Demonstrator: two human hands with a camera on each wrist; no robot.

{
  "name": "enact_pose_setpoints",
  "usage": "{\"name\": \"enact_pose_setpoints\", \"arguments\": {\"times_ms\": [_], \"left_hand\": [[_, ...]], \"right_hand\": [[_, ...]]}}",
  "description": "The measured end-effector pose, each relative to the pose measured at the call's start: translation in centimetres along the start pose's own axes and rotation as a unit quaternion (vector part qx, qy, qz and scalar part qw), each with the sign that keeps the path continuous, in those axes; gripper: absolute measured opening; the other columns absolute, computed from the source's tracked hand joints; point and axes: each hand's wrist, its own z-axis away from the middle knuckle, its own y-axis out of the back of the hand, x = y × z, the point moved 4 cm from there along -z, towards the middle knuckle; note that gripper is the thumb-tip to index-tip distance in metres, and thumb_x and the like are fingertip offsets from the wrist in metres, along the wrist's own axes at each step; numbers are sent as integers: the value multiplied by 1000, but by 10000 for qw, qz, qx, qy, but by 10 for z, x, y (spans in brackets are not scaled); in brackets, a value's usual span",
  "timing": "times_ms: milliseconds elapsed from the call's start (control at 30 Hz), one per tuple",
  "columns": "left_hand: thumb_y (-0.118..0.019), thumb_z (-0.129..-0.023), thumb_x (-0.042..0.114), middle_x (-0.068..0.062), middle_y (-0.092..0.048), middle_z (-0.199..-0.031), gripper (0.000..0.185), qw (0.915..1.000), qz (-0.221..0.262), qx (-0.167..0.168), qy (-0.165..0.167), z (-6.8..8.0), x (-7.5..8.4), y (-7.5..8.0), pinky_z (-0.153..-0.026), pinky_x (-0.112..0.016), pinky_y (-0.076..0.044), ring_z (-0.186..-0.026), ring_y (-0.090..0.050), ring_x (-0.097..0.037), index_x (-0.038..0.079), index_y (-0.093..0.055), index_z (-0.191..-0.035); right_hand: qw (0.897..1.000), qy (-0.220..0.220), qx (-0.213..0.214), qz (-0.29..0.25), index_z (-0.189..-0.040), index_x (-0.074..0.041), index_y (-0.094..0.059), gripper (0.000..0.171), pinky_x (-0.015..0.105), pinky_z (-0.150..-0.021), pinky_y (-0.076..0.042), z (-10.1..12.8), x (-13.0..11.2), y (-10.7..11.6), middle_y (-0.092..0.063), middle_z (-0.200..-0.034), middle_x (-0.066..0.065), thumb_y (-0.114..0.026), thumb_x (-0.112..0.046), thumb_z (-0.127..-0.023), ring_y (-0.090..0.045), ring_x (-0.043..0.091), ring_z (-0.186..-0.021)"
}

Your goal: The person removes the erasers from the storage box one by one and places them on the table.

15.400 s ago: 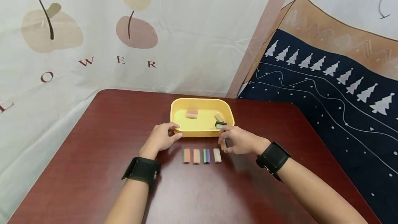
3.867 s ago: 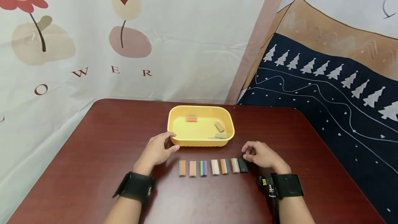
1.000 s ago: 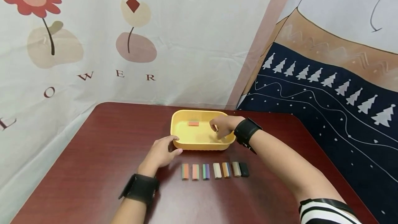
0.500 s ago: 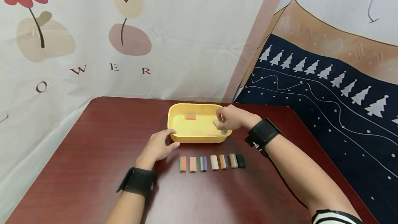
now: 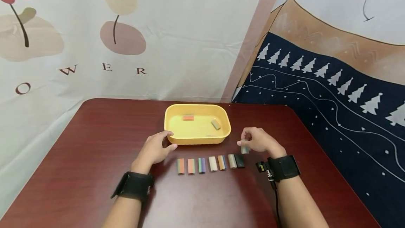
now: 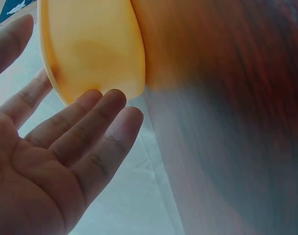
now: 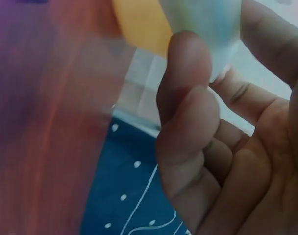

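Observation:
My right hand (image 5: 261,140) pinches a small pale grey-green block (image 5: 245,147) between thumb and fingers, above the table to the right of the yellow tub. In the right wrist view the pinched block (image 7: 208,24) is blurred, pale with greenish and bluish tints. My left hand (image 5: 154,150) touches the front left corner of the yellow tub (image 5: 193,140), its fingers loosely extended. Inside the tub lie an orange-and-green block (image 5: 188,118) and a grey-green block (image 5: 216,125). A row of several small blocks stretches before the tub, ending on the right with a black one (image 5: 239,161).
The row also holds an orange-and-green block (image 5: 180,166), a green-and-purple one (image 5: 201,165) and a cream one (image 5: 213,164). They lie on a dark red-brown table (image 5: 196,200). Printed cloths (image 5: 183,45) hang behind and to the right.
A black block joined the row since the earliest frame. In the last second my right hand has come out of the tub with a pale block, moving right and nearer. My left hand stays at the tub.

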Motion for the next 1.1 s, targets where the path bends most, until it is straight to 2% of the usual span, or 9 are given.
{"name": "enact_pose_setpoints", "arguments": {"times_ms": [200, 367, 533, 767, 1100], "left_hand": [[-69, -92, 27, -19, -53, -136, 46, 10000, -75, -15, -38, 0, 0, 1, -101, -57, -36, -127, -43, -41, 9, -56, -132], [-69, -92, 27, -19, -53, -136, 46, 9999, -123, -1, -38, 1, -1, 1, -101, -57, -36, -127, -43, -41, 9, -56, -133], [-68, -93, 28, -18, -52, -137, 47, 9999, -139, -42, 20, 0, -1, -2, -100, -57, -36, -128, -43, -41, 10, -56, -134], [-66, -93, 30, -19, -51, -138, 49, 9998, -146, -62, -71, -3, 7, -6, -100, -58, -36, -129, -42, -42, 10, -54, -136], [-67, -93, 32, -22, -52, -136, 50, 9995, -291, -27, -94, 7, 5, -6, -98, -60, -37, -127, -43, -46, 9, -54, -135]], "right_hand": [[9988, -437, 212, -87, -84, -11, -62, 19, 34, -56, -44, 8, 21, -11, -57, -68, 3, -71, -27, -90, -55, 20, -61], [9976, -565, 348, -194, -83, -12, -65, 19, 34, -57, -44, 11, 33, -20, -57, -67, 3, -72, -28, -89, -54, 19, -62], [9974, -596, 333, -230, -82, -12, -65, 18, 34, -56, -44, 11, 41, -24, -57, -67, 3, -72, -27, -90, -54, 19, -61], [9974, -608, 383, 72, -78, -12, -64, 17, 32, -54, -42, 14, 48, -21, -55, -66, 2, -73, -22, -89, -50, 19, -60], [9983, -574, 92, 18, -72, -13, -64, 19, 31, -53, -42, 13, 46, -30, -56, -63, 1, -73, -19, -88, -50, 17, -57]]}}
